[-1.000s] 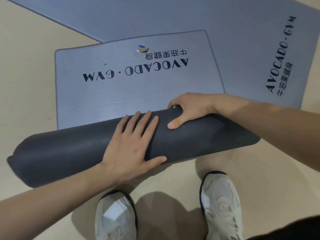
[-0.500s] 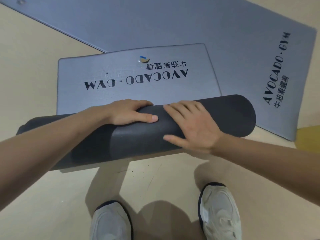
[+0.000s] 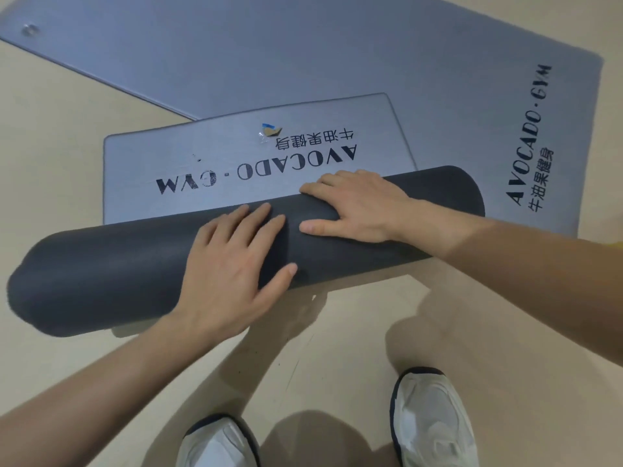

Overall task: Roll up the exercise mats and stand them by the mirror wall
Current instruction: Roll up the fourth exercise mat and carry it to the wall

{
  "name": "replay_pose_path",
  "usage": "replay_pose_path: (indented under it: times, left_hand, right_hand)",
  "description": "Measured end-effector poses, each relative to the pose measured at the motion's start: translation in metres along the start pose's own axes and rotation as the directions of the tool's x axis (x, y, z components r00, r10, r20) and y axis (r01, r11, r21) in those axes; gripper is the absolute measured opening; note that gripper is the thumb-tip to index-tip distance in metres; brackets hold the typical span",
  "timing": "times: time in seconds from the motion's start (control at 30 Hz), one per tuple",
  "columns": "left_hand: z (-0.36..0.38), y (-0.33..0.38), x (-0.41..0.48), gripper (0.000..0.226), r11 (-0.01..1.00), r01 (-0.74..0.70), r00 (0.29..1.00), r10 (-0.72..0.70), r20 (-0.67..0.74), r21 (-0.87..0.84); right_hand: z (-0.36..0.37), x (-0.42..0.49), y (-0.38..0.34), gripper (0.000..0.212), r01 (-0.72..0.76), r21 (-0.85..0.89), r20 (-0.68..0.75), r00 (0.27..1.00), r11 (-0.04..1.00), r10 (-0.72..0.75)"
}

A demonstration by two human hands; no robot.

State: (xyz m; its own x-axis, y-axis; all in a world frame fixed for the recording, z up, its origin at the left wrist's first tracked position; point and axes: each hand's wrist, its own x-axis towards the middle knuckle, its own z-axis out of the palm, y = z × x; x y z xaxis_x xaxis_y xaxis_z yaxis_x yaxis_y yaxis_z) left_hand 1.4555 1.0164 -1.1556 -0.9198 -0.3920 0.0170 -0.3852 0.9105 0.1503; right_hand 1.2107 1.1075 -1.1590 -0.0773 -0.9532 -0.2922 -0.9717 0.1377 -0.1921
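Both left hand (image 3: 232, 264), right hand (image 3: 357, 207) on rolled mat (image 3: 101, 274) — fingers (image 3: 256, 224) atop.

Your view holds: mats, 2: one part-rolled mat (image 3: 118, 274), one flat mat (image 3: 303, 55); hands, 2: left hand (image 3: 236, 261), right hand (image 3: 364, 207); white shoes, 2: left shoe (image 3: 219, 446), right shoe (image 3: 435, 423); torn sticker (image 3: 269, 131), 1

Left hand (image 3: 236, 264) flat, fingers spread, right hand (image 3: 360, 207) just beside it — palm down, thumb out
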Motion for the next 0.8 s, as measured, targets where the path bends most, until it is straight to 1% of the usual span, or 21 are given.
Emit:
replay_pose_path:
  times: [0.07, 0.1, 0.13, 0.17, 0.2, 0.23, 0.3, 0.37, 0.43, 0.47, 0.5, 0.57, 0.63, 0.67, 0.7, 0.73, 0.8]
  left_hand:
    - [0.005, -0.006, 0.002, 0.077, 0.995, -0.002, 0.999, -0.003, 0.045, 0.102]
    - [0.006, -0.010, 0.006, 0.081, 0.989, -0.022, 0.997, 0.012, 0.070, 0.148]
    - [0.008, -0.015, 0.011, 0.084, 0.982, -0.046, 0.995, 0.029, 0.095, 0.182]
    - [0.008, -0.020, 0.016, 0.086, 0.977, -0.064, 0.992, 0.041, 0.116, 0.202]
    - [0.008, -0.024, 0.021, 0.087, 0.975, -0.071, 0.991, 0.045, 0.129, 0.210]
    - [0.006, -0.028, 0.026, 0.088, 0.975, -0.072, 0.990, 0.043, 0.136, 0.210]
    - [0.003, -0.034, 0.035, 0.087, 0.979, -0.069, 0.989, 0.042, 0.144, 0.191]
    - [-0.001, -0.041, 0.048, 0.086, 0.988, -0.073, 0.988, 0.053, 0.145, 0.138]
    - [-0.005, -0.050, 0.062, 0.086, 0.994, -0.075, 0.986, 0.061, 0.152, 0.083]
    - [-0.008, -0.055, 0.071, 0.086, 0.996, -0.067, 0.984, 0.058, 0.167, 0.050]
    - [-0.010, -0.059, 0.080, 0.087, 0.998, -0.054, 0.980, 0.050, 0.191, 0.015]
    - [-0.016, -0.069, 0.098, 0.089, 0.998, -0.010, 0.967, 0.024, 0.254, -0.056]
    - [-0.021, -0.076, 0.114, 0.088, 0.991, 0.052, 0.960, -0.016, 0.279, -0.124]
    - [-0.023, -0.078, 0.117, 0.084, 0.989, 0.060, 0.970, -0.027, 0.241, -0.135]
    - [-0.023, -0.078, 0.117, 0.077, 0.992, 0.043, 0.987, -0.024, 0.158, -0.119]
    - [-0.023, -0.076, 0.115, 0.068, 0.996, 0.016, 0.998, -0.012, 0.054, -0.090]
    - [-0.021, -0.068, 0.103, 0.052, 0.998, -0.007, 0.990, -0.001, -0.138, -0.058]
  right_hand:
    - [-0.009, 0.012, 0.007, 0.082, -0.025, 0.047, 0.045, 0.999, 0.999, 0.023]
    - [-0.012, 0.017, 0.009, 0.081, -0.030, 0.042, 0.044, 0.999, 0.999, 0.028]
    - [-0.014, 0.020, 0.010, 0.081, -0.029, 0.017, 0.012, 1.000, 0.999, 0.028]
    - [-0.014, 0.021, 0.011, 0.081, -0.023, -0.019, -0.059, 0.998, 1.000, 0.022]
    - [-0.013, 0.021, 0.009, 0.080, -0.017, -0.046, -0.158, 0.987, 0.999, 0.009]
    - [-0.011, 0.019, 0.007, 0.076, -0.006, -0.051, -0.266, 0.964, 0.999, -0.008]
    - [-0.005, 0.013, 0.002, 0.064, 0.043, -0.021, -0.458, 0.888, 0.999, -0.048]
    - [0.005, 0.005, -0.007, 0.057, 0.091, -0.059, -0.578, 0.809, 0.994, -0.108]
    - [0.020, -0.002, -0.014, 0.057, 0.106, -0.155, -0.628, 0.757, 0.982, -0.180]
    - [0.027, -0.004, -0.014, 0.059, 0.092, -0.199, -0.629, 0.752, 0.976, -0.199]
    - [0.032, -0.005, -0.013, 0.061, 0.060, -0.229, -0.614, 0.766, 0.972, -0.192]
    - [0.039, -0.007, -0.006, 0.067, -0.027, -0.260, -0.551, 0.825, 0.965, -0.126]
    - [0.039, -0.005, 0.003, 0.073, -0.062, -0.294, -0.474, 0.876, 0.954, -0.089]
    - [0.037, -0.002, 0.007, 0.075, -0.053, -0.305, -0.444, 0.891, 0.951, -0.093]
    - [0.034, 0.002, 0.012, 0.076, -0.037, -0.301, -0.423, 0.901, 0.953, -0.099]
    - [0.029, 0.007, 0.016, 0.076, -0.025, -0.282, -0.411, 0.906, 0.959, -0.097]
    - [0.016, 0.020, 0.024, 0.075, -0.013, -0.242, -0.394, 0.915, 0.970, -0.086]
